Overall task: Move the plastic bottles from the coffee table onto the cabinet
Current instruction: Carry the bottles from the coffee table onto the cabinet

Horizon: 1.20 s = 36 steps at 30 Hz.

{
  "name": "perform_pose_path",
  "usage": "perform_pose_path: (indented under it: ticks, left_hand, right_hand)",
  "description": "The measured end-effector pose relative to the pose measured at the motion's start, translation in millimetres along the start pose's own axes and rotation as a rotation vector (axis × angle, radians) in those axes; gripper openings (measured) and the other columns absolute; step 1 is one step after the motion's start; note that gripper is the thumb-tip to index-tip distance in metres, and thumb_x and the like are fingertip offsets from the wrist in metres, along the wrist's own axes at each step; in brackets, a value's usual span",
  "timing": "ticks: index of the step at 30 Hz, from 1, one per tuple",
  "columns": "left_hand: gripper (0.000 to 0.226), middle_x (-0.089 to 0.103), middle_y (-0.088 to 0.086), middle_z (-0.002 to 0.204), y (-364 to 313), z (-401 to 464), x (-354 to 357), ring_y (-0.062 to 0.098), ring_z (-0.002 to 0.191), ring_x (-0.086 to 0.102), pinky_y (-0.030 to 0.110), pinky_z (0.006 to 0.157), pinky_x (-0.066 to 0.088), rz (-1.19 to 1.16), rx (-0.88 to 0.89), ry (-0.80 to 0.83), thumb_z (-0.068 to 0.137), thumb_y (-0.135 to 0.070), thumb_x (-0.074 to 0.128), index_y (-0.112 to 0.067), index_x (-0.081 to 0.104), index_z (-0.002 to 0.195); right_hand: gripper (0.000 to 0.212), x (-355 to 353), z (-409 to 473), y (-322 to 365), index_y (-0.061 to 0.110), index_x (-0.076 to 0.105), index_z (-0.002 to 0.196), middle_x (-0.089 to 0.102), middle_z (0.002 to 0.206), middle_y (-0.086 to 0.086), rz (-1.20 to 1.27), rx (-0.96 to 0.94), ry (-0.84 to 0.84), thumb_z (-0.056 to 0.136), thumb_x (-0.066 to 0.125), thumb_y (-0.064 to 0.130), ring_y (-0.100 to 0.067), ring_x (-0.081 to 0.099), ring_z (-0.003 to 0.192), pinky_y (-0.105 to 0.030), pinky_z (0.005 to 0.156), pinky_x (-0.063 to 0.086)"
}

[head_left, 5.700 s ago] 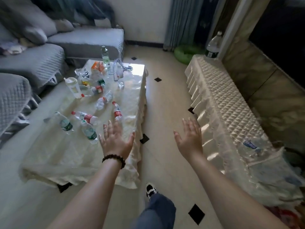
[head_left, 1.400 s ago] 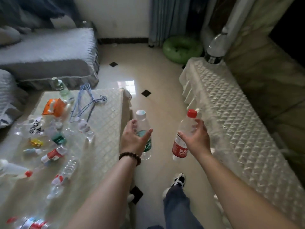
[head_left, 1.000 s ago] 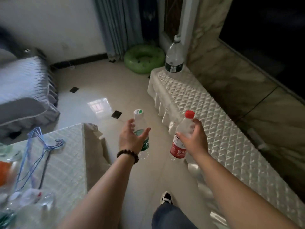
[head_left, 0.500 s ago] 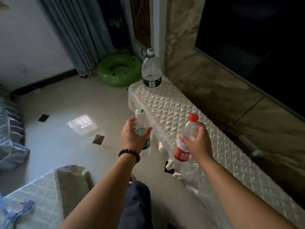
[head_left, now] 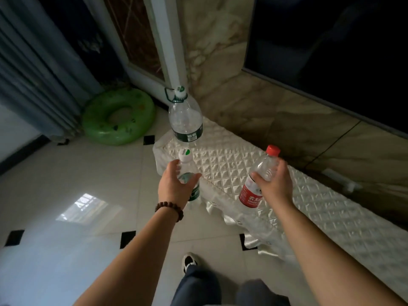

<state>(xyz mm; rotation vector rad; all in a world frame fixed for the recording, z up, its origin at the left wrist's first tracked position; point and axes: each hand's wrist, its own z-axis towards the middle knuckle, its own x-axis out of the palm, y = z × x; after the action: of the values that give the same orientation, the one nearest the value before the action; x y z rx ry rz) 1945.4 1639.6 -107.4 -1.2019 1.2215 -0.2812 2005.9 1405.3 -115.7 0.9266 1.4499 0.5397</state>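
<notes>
My left hand (head_left: 174, 186) grips a clear bottle with a white cap and green label (head_left: 187, 160), held upright just off the near left corner of the cabinet. My right hand (head_left: 273, 184) grips a clear bottle with a red cap and red label (head_left: 250, 194), tilted, over the cabinet's front edge. The cabinet (head_left: 309, 206) is low and long, draped in a white quilted cover, running from centre to lower right. A large clear bottle with a dark label (head_left: 185, 120) stands upright at its far end. The coffee table is out of view.
A green inflatable ring (head_left: 119, 115) lies on the tiled floor by the blue curtains (head_left: 33, 80). A marble wall (head_left: 276, 111) with a dark screen (head_left: 342, 47) backs the cabinet. My legs and a shoe (head_left: 188, 261) show at the bottom.
I have turned from the coffee table toward the cabinet, carrying both bottles. The table has dropped out of view and the right bottle now hangs over the cabinet's edge.
</notes>
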Motion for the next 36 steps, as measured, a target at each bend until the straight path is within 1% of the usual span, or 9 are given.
perform_pose_path:
  ticks: [4, 8, 13, 18, 21, 24, 30, 33, 36]
  left_hand:
    - [0.063, 0.059, -0.003, 0.115, 4.3, 47.2, 1.1, 0.017, 0.103, 0.057, 0.043, 0.086, 0.053, 0.011, 0.010, 0.072, 0.070, -0.046, 0.077, -0.027, 0.047, 0.122]
    - [0.057, 0.058, -0.006, 0.110, 2.3, 87.7, 20.9, 0.018, 0.101, 0.058, 0.045, 0.083, 0.054, 0.021, 0.039, 0.148, 0.069, -0.046, 0.077, -0.026, 0.048, 0.114]
    - [0.056, 0.059, -0.005, 0.111, -5.3, 139.5, 61.3, 0.017, 0.104, 0.057, 0.046, 0.086, 0.052, 0.021, 0.052, 0.228, 0.067, -0.041, 0.079, -0.026, 0.047, 0.111]
    - [0.060, 0.060, 0.000, 0.114, -15.2, 194.5, 106.4, 0.018, 0.102, 0.056, 0.036, 0.083, 0.049, 0.096, 0.090, 0.246, 0.068, -0.033, 0.081, -0.020, 0.047, 0.116]
    - [0.063, 0.055, 0.002, 0.118, -9.9, 230.0, 137.1, 0.018, 0.101, 0.054, 0.034, 0.083, 0.047, 0.126, 0.094, 0.266, 0.067, -0.032, 0.082, -0.018, 0.046, 0.117]
    - [0.060, 0.055, -0.001, 0.115, 4.0, 264.9, 171.6, 0.017, 0.098, 0.055, 0.031, 0.079, 0.046, 0.134, 0.084, 0.315, 0.066, -0.031, 0.082, -0.023, 0.045, 0.112]
    - [0.059, 0.057, -0.006, 0.111, 34.0, 317.8, 228.6, 0.013, 0.096, 0.055, 0.030, 0.076, 0.046, 0.135, 0.097, 0.362, 0.067, -0.033, 0.081, -0.028, 0.043, 0.111]
    - [0.062, 0.056, -0.003, 0.112, 44.7, 337.3, 249.6, 0.016, 0.095, 0.057, 0.033, 0.077, 0.050, 0.105, 0.123, 0.355, 0.066, -0.032, 0.082, -0.027, 0.042, 0.113]
    - [0.062, 0.053, 0.001, 0.113, 53.9, 349.2, 263.7, 0.016, 0.091, 0.056, 0.029, 0.074, 0.046, 0.121, 0.171, 0.353, 0.067, -0.031, 0.082, -0.019, 0.042, 0.114]
  right_hand:
    - [0.073, 21.6, 11.9, 8.8, 0.020, 0.040, 0.132, 0.052, 0.133, -0.006, -0.003, 0.049, -0.034, 0.073, 0.078, 0.039, -0.025, 0.053, 0.118, -0.041, 0.094, 0.047]
    - [0.072, 33.7, 34.3, 9.4, 0.022, 0.039, 0.133, 0.053, 0.126, -0.004, 0.009, 0.103, -0.069, 0.074, 0.077, 0.038, -0.023, 0.055, 0.112, -0.037, 0.087, 0.048]
    - [0.071, 51.2, 77.1, 1.6, 0.025, 0.039, 0.134, 0.053, 0.129, -0.004, 0.021, 0.166, -0.088, 0.075, 0.076, 0.037, -0.023, 0.054, 0.115, -0.039, 0.090, 0.048]
    - [0.071, 81.3, 136.9, -10.4, 0.026, 0.040, 0.131, 0.054, 0.125, -0.005, 0.041, 0.196, -0.051, 0.073, 0.078, 0.038, -0.022, 0.055, 0.111, -0.041, 0.090, 0.050]
    - [0.070, 105.5, 175.8, -19.3, 0.026, 0.041, 0.130, 0.054, 0.122, -0.006, 0.050, 0.200, -0.031, 0.072, 0.079, 0.036, -0.021, 0.054, 0.108, -0.036, 0.088, 0.048]
    - [0.069, 134.2, 215.6, -29.2, 0.024, 0.043, 0.129, 0.054, 0.123, -0.005, 0.059, 0.199, -0.022, 0.072, 0.080, 0.035, -0.020, 0.054, 0.108, -0.032, 0.085, 0.045]
    - [0.066, 192.8, 271.7, -46.6, 0.019, 0.042, 0.126, 0.054, 0.121, 0.001, 0.066, 0.148, -0.082, 0.072, 0.080, 0.026, -0.011, 0.051, 0.105, -0.026, 0.084, 0.040]
    - [0.061, 218.2, 286.8, -57.1, 0.015, 0.045, 0.120, 0.057, 0.119, -0.004, 0.054, 0.121, -0.116, 0.071, 0.081, 0.021, -0.017, 0.055, 0.105, -0.023, 0.084, 0.039]
    - [0.065, 240.3, 293.4, -68.1, 0.010, 0.047, 0.123, 0.058, 0.122, -0.008, 0.038, 0.076, -0.114, 0.070, 0.082, 0.022, -0.021, 0.056, 0.111, -0.025, 0.090, 0.042]
